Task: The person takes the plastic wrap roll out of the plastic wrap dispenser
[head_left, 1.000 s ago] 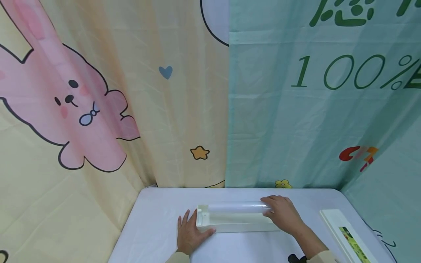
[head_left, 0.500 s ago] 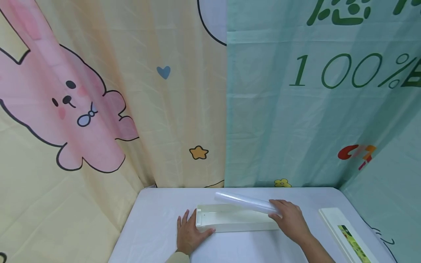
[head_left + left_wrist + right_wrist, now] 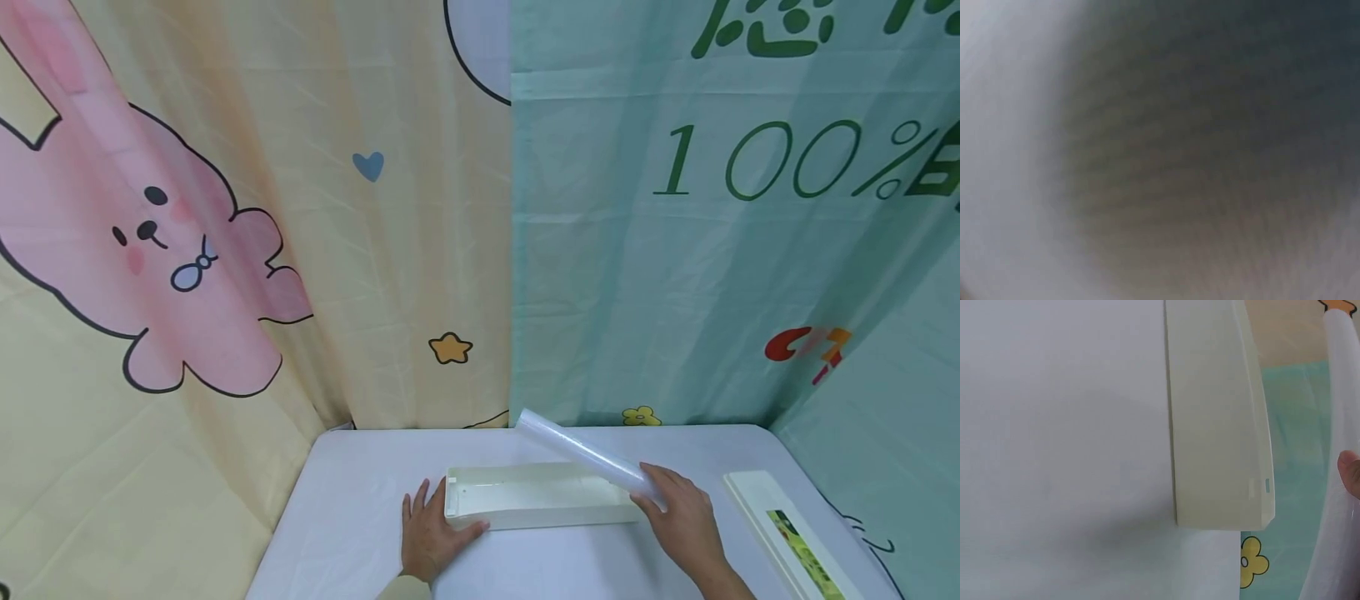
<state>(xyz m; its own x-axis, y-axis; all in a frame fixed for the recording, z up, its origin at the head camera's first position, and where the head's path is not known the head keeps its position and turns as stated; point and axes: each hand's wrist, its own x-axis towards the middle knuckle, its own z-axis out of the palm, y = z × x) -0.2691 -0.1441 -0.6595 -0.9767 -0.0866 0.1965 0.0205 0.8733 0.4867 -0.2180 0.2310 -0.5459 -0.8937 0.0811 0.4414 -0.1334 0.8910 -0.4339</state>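
Observation:
My right hand (image 3: 684, 518) grips the near right end of a roll of cling film (image 3: 581, 450). The roll slants up to the left, its far end raised over the table's back edge. Below it lies a long, pale, lidless plastic box (image 3: 555, 518). My left hand (image 3: 431, 537) rests at the box's left end, fingers spread and straight, thumb along the front wall. In the right wrist view, the thumb (image 3: 1349, 475) presses on the film roll (image 3: 1341, 394), apart from the box (image 3: 1219, 425). The left wrist view is only a dark blur.
A long white lid (image 3: 772, 525) with a green and yellow label lies on the table's right side. The white table (image 3: 390, 450) backs onto printed curtains (image 3: 420, 275), cream at left and teal at right.
My right hand has lifted the cling film roll up out of the box and drawn it right, tilting its left end upward. The left hand stays at the box.

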